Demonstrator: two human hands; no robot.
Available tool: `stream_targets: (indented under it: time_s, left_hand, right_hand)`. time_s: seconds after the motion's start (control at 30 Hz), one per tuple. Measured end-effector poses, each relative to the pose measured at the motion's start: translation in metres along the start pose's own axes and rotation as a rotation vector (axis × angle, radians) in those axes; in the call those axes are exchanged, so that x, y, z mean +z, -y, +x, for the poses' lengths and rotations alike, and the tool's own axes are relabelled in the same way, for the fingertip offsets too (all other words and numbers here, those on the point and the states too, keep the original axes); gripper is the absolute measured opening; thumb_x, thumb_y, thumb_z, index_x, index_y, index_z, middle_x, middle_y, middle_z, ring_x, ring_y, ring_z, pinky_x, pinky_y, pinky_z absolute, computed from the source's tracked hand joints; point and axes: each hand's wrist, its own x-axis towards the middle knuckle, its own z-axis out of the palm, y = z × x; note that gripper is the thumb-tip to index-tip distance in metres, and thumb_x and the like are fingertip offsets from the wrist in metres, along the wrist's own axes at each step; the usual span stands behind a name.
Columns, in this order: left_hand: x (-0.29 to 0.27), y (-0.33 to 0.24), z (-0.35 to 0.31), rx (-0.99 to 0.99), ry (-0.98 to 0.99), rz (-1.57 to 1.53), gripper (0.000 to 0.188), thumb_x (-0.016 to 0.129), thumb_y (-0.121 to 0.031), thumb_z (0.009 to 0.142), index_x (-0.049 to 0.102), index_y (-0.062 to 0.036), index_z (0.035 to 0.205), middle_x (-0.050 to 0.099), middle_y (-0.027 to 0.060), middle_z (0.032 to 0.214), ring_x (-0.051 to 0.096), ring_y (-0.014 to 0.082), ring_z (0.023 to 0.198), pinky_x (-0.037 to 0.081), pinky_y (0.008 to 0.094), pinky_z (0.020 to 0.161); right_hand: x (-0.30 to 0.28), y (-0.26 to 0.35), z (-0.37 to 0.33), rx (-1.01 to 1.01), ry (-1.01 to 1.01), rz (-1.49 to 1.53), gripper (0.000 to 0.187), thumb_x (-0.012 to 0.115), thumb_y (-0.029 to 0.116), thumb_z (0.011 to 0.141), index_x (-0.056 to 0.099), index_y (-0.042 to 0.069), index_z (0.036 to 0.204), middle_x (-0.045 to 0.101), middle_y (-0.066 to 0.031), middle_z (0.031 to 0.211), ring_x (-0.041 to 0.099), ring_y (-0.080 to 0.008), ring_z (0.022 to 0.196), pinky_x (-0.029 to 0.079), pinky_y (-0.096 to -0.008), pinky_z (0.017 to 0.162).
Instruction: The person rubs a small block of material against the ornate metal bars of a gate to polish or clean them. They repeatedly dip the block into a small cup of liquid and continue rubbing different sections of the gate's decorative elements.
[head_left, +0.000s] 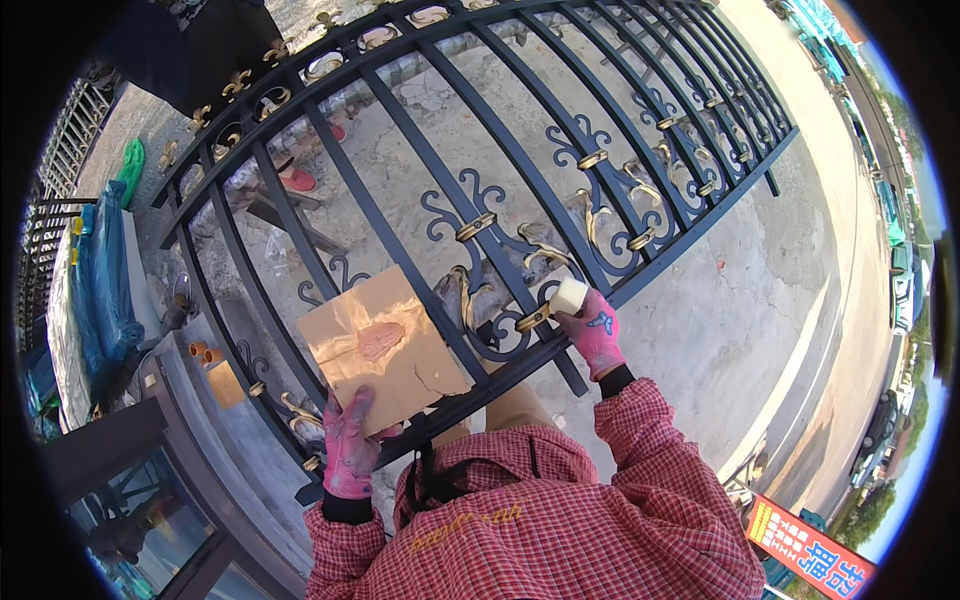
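Observation:
My left hand (pixel 350 440), in a pink glove, grips the near left corner of a brown cardboard sheet (pixel 415 365). A pinkish-gold smear of paste or paint (pixel 380 342) lies on the sheet's middle. In my right hand (pixel 598 335), also gloved in pink, is a white block that looks like a sponge (pixel 568 296). The block is beside a gold collar (pixel 537 318) on a dark metal fence panel (pixel 668 250); whether they touch I cannot tell. Gold also marks several collars and leaf ornaments among the panel's scrolls. The cardboard covers some of the bars.
A person in dark clothing (pixel 220 50) stands beyond the panel's far left edge. Below the bars, red shoes (pixel 298 180) show on the concrete. Blue wrapped bundles (pixel 105 290) stand at left, near small orange cups (pixel 205 352). A red sign (pixel 808 548) is at lower right.

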Motion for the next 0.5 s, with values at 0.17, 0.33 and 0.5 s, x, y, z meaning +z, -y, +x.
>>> stream_targets:
  time_s: [0.17,0.33,0.5]
  left_hand:
    - [0.005,-0.003,0.001,0.003,-0.006,0.023,0.046,0.06,-0.02,0.086,0.041,-0.005,0.125,0.059,0.0109,0.104,0.066,0.0221,0.079,0.058,0.0291,0.049]
    - [0.015,-0.005,0.002,-0.021,-0.038,0.059,0.035,0.061,-0.019,0.084,0.048,-0.0086,0.114,0.06,0.0072,0.097,0.065,0.0199,0.076,0.053,0.0261,0.043]
    - [0.014,-0.006,0.005,-0.029,-0.023,0.042,0.04,0.061,-0.019,0.085,0.045,-0.0062,0.119,0.06,0.01,0.1,0.065,0.0214,0.076,0.056,0.0289,0.047]
  right_hand:
    - [-0.003,-0.005,-0.002,0.002,-0.062,0.098,0.036,0.073,0.02,0.066,0.059,0.006,0.096,0.063,-0.0112,0.094,0.064,-0.0284,0.083,0.05,-0.0369,0.07]
    - [-0.003,-0.002,0.0,0.083,-0.023,-0.053,0.038,0.073,0.02,0.067,0.059,0.006,0.099,0.064,-0.0106,0.094,0.064,-0.0286,0.082,0.051,-0.0365,0.07]
    - [-0.015,0.017,-0.007,0.104,0.052,0.125,0.036,0.074,0.014,0.067,0.058,0.005,0.098,0.064,-0.0101,0.095,0.065,-0.0244,0.077,0.051,-0.0328,0.064]
